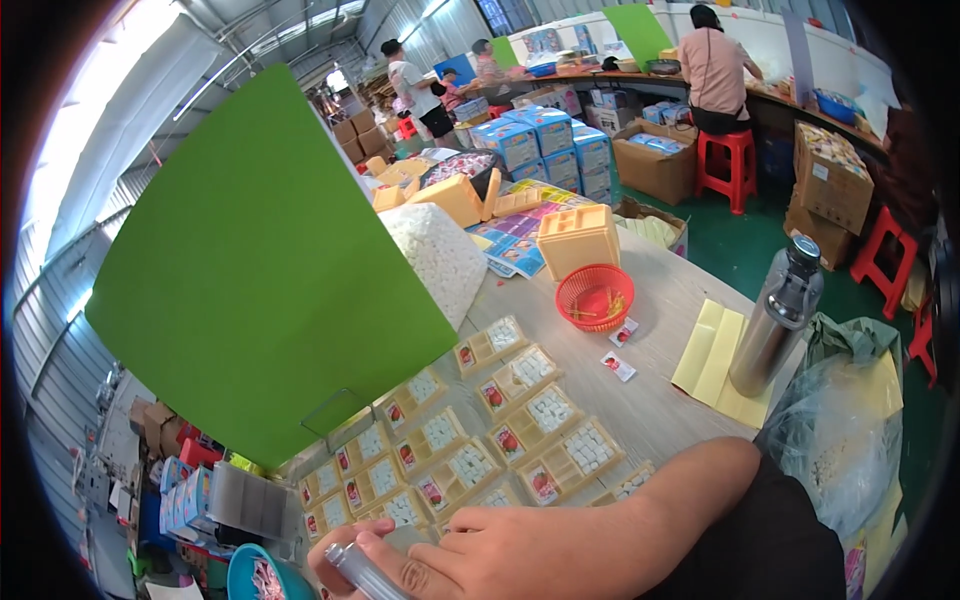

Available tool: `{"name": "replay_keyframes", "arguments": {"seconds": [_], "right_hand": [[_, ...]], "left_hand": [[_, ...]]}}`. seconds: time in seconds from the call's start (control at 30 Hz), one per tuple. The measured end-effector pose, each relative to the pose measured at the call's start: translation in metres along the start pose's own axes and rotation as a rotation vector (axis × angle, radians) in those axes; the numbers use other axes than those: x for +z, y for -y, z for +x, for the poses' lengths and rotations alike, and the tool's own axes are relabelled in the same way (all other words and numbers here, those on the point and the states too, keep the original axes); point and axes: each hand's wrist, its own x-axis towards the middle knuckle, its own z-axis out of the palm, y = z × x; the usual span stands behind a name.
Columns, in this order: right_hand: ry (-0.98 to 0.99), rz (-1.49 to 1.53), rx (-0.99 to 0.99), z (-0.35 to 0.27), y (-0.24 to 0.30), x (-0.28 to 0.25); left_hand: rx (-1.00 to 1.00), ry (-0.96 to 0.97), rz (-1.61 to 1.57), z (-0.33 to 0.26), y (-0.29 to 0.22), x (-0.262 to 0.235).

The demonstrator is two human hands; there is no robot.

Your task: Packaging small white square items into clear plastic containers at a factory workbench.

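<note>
From the right my forearm reaches across the near table edge, and my right hand (500,552) has its fingers curled at a clear plastic piece with a grey end (365,573). Bent fingers on its far left side look like part of my left hand (325,557); the rest is cut off by the lower edge. What the plastic piece is, I cannot make out. Just beyond lie several cream plastic trays (545,440) in rows, holding small white cubes (590,447) and red-printed sachets (543,486). My right hand covers the nearest trays.
A tall green board (270,290) stands at the left. On the table are a red basket (594,297), loose sachets (618,366), a cream box (580,240), a steel bottle (775,320) on yellow card, and a bag of white pieces (430,250). A person (712,75) sits farther back.
</note>
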Motion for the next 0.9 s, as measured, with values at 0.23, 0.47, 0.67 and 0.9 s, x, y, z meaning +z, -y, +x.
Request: {"name": "replay_keyframes", "arguments": {"seconds": [0.23, 0.47, 0.67, 0.9], "right_hand": [[0.344, 0.466, 0.166, 0.026, -0.019, -0.016], [-0.117, 0.411, 0.049, 0.010, -0.028, 0.034], [0.482, 0.764, 0.404, 0.034, -0.034, 0.014], [0.288, 0.430, 0.117, 0.008, -0.038, 0.040]], "left_hand": [[0.016, 0.166, 0.124, 0.006, 0.022, -0.012], [-0.019, 0.203, 0.324, -0.013, 0.042, -0.011], [-0.015, 0.046, -0.077, -0.010, 0.051, 0.005], [-0.019, 0.125, -0.333, -0.008, 0.057, 0.007]]}}
